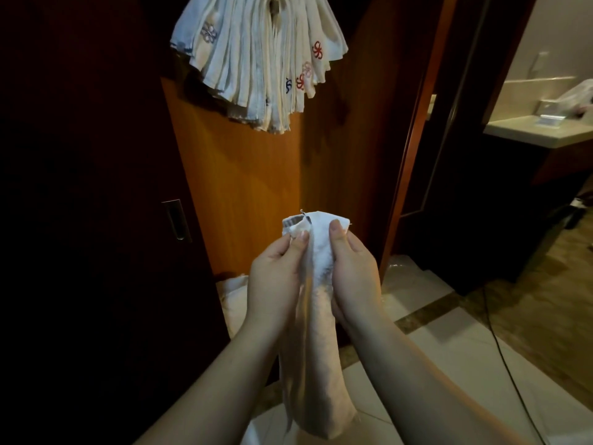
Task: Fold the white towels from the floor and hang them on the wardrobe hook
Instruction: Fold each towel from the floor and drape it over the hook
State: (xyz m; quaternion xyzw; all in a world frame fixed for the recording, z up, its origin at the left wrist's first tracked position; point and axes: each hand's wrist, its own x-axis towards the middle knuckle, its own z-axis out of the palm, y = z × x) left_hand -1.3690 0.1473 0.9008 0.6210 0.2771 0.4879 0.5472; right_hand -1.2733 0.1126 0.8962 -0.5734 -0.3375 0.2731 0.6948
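Observation:
A white towel [316, 351] hangs folded lengthwise in front of me, its top corners pinched between both hands. My left hand [277, 277] grips its left edge with the thumb on top. My right hand [351, 268] holds the right edge, thumb pressed on the cloth. Above, a thick bunch of white towels [256, 56] with red and blue embroidered marks hangs from the wardrobe hook [273, 6], fanned out against the wood panel. More white cloth [232, 295] lies on the floor by the wardrobe base, partly hidden behind my left hand.
A dark wardrobe door with a recessed metal handle [176, 220] fills the left. An orange wood panel [244, 187] stands behind the towels. A doorway at the right opens onto a counter [539, 131]. A black cable [510, 364] runs across the tiled floor.

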